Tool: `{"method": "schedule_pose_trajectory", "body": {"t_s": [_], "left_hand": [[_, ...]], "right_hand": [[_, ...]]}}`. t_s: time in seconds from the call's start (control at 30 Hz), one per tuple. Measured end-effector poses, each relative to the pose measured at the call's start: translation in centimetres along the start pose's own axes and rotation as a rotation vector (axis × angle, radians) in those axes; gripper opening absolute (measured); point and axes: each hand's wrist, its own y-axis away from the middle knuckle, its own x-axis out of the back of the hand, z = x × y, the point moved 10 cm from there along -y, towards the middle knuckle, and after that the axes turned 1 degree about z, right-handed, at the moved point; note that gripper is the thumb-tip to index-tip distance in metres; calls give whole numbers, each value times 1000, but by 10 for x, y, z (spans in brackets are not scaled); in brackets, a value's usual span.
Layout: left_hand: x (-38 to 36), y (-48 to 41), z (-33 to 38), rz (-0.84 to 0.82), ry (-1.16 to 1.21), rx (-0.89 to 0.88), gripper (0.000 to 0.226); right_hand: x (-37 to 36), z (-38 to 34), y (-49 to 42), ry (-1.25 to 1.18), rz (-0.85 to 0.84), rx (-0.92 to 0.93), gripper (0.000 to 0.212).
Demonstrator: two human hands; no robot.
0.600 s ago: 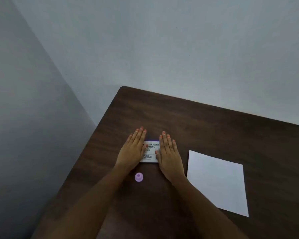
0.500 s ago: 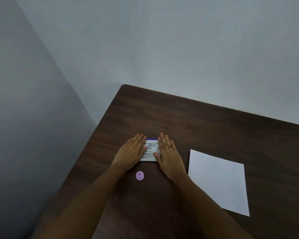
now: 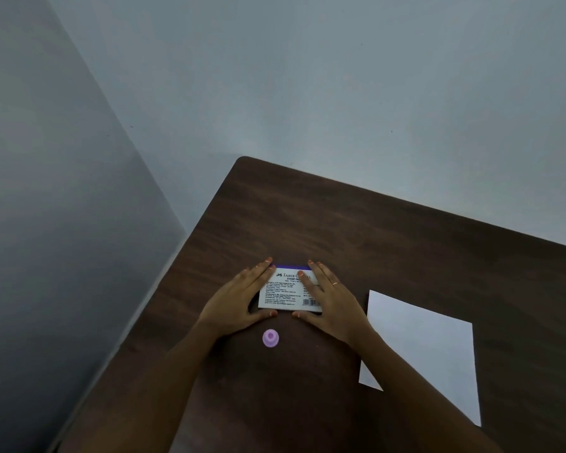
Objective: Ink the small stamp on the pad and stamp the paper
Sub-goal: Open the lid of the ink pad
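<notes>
Thumbs [image 3: 262, 316] now splaying out below stamp pad [image 3: 283, 294], we are framing it mid-frame, left hand [image 3: 239, 304] and right hand [image 3: 332, 302] spread flat.

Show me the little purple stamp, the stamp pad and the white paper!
purple stamp [image 3: 270, 338], head view, its round top.
stamp pad [image 3: 283, 294], head view, the middle of its printed label.
white paper [image 3: 422, 348], head view, the middle of the sheet.

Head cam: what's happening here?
A person's left hand and right hand lie flat against the two ends of the stamp pad on the dark table, thumbs at its near edge. Its printed label faces up; no ink shows. The small purple stamp stands untouched nearer the person, and the white paper lies blank to the right.
</notes>
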Motion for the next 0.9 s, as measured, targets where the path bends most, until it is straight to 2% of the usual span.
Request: {"method": "schedule_pose_trajectory", "body": {"t_s": [0.13, 0.23, 0.3, 0.37, 0.57, 0.9], "left_hand": [[5, 1, -2, 29, 66, 46, 95], [9, 1, -5, 59, 124, 72, 98], [10, 1, -5, 75, 106, 65, 93], [9, -1, -6, 71, 94, 69, 90], [7, -4, -5, 41, 76, 43, 88], [0, -5, -7, 8, -2, 5, 82]], "right_hand": [[13, -8, 0, 42, 19, 74, 73], [59, -20, -2, -4, 275, 157, 52], [85, -10, -9, -179, 388, 73, 30], [96, 4, -23, -349, 432, -32, 19], [96, 28, -65, -357, 520, -183, 17], [73, 46, -84, -191, 519, -344, 11]]}}
